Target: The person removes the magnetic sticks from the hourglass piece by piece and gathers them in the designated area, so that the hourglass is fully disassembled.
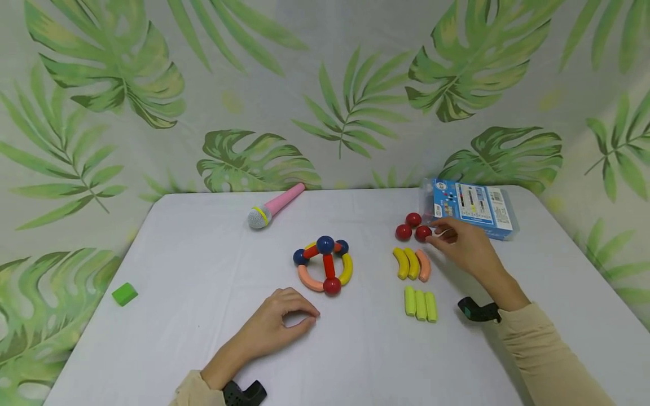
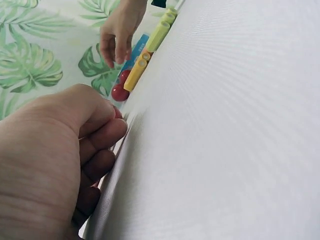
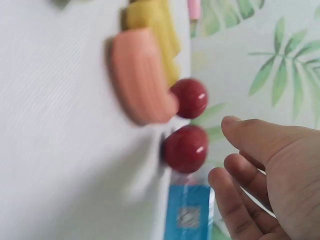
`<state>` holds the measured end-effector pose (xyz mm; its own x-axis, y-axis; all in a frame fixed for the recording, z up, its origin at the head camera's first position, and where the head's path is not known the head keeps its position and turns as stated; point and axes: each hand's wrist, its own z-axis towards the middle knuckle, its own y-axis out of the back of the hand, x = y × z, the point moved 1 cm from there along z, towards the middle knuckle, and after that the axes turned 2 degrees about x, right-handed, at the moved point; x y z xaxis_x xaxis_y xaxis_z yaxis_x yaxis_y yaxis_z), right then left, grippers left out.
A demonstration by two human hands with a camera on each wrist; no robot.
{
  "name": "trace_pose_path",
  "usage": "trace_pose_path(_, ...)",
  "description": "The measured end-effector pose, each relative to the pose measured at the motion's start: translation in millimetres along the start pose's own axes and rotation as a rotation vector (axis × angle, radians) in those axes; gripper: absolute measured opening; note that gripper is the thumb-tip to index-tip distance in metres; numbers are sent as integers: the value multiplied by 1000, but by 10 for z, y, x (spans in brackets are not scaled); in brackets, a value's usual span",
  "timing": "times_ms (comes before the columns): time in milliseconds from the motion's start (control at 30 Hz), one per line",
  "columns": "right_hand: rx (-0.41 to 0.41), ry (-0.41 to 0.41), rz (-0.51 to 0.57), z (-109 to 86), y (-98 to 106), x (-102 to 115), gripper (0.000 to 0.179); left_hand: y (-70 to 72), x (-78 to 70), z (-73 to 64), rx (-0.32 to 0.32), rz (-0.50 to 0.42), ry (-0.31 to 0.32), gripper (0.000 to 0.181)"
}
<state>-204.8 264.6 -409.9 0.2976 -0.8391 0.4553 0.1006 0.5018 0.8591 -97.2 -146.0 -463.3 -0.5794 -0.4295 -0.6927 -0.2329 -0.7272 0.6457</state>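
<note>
Head view: the right hand (image 1: 464, 243), fingers parted and empty, should pinch the nearest red ball (image 1: 422, 233) centrally. The left hand (image 1: 279, 322) curls loosely, empty.

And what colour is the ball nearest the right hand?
Dark red; the ball shows best in the right wrist view.
</note>
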Motion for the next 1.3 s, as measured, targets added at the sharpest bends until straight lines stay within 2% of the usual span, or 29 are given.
trace_pose_path(67, -24, 38, 18, 2, 26, 95, 40, 15, -6, 4, -62, -26, -2, 16)
trace_pose_path(167, -38, 107, 59, 15, 48, 314, 39, 55, -7, 43, -210, -47, 6, 19)
trace_pose_path(267, -34, 172, 96, 40, 42, 579, 35, 101, 18, 142, -346, -25, 60, 27)
trace_pose_path(333, -21, 205, 101, 55, 17, 761, 32, 121, 59, 241, -380, -10, 113, 36)
trace_pose_path(433, 24, 241, 124, 64, -62, 1044, 30, 119, 159, 414, -341, 1, 198, 47)
trace_pose_path(533, 78, 297, 153, 46, -198, 1324, 33, 97, 233, 537, -241, -20, 228, 50)
trace_pose_path(600, 112, 336, 180, 10, -297, 1480, 38, 78, 261, 572, -184, -39, 215, 44)
trace_pose_path(733, 169, 366, 209, -95, -450, 1676, 46, 56, 269, 562, -83, -80, 119, 31)
trace_pose_path(900, 170, 365, 181, -163, -497, 1754, 44, 69, 247, 547, -33, -98, 40, 33)
trace_pose_path(1133, 140, 415, 132, -228, -493, 1716, 45, 69, 235, 546, 20, -68, 38, 36)
trace_pose_path(1300, 154, 444, 197, -248, -510, 1696, 47, 58, 238, 533, 25, -67, 43, 37)
